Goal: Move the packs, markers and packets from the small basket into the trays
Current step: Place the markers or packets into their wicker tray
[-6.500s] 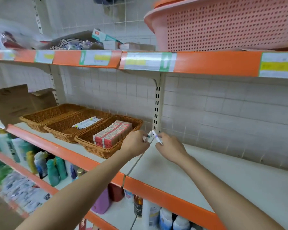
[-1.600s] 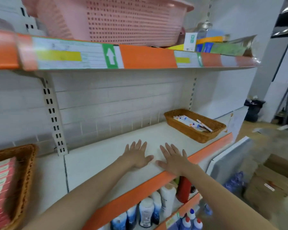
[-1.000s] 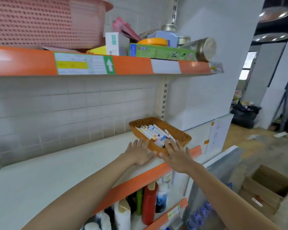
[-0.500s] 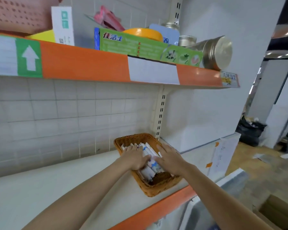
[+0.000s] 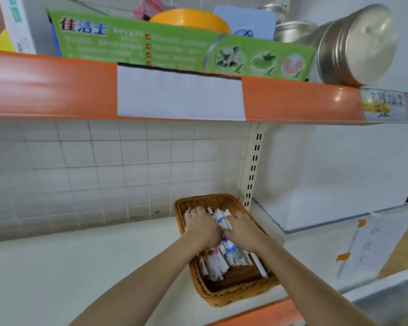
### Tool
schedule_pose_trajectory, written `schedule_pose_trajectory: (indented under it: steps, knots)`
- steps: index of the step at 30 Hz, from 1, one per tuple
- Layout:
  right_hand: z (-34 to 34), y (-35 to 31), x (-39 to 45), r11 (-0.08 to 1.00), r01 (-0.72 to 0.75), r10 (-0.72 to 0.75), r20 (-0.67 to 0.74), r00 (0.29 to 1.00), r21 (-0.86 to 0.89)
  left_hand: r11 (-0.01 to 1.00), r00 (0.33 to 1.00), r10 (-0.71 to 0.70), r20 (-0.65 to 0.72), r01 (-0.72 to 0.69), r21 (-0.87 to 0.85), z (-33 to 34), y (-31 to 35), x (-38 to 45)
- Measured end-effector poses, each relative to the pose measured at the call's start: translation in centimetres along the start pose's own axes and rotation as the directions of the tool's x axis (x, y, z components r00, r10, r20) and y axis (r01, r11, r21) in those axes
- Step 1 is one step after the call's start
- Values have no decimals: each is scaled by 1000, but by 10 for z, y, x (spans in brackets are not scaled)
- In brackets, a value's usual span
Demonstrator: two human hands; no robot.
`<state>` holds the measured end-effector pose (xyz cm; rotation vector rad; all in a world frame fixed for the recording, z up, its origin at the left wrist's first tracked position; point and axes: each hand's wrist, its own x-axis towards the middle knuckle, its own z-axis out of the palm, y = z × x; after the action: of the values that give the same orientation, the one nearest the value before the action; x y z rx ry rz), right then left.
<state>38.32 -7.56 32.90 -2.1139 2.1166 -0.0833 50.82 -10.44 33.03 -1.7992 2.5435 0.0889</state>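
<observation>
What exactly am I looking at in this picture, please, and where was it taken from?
There is no machine here: a person wears a camera on the head, looking forward and down, so you see their own two arms. Both hands reach into a wicker basket on a white shop shelf. The left hand and right hand lie on a heap of white markers, fingers curled over them; nothing is lifted yet. On the orange-edged shelf above lie a green box and a metal tin.

Shelf (image 5: 80, 267) left of basket (image 5: 233, 295) — bare | above — upper shelf (image 5: 57, 90) overhangs
</observation>
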Motion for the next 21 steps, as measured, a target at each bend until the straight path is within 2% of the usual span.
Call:
schedule_pose_trajectory:
  steps: [3,8,12,16,21]
  knots:
    - [4,4,5,1000,13,-13,-9,1000,-13,997,997,-71,-22,71,15,5,9,4]
    - [13,8,7,998,57,-51,-151,987,33,993,992,-104,-69,99,-67,10,11,8]
    - [12,10,7,983,95,-63,-195,979,157,983,994,-87,-71,74,-167,7,8,7]
    - [7,13,3,953,138,-56,-289,956,271,955,983,-91,-159,41,-293,10,5,9]
    - [7,13,5,952,186,-100,-328,939,244,851,959,-117,-257,-36,-523,4,9,1]
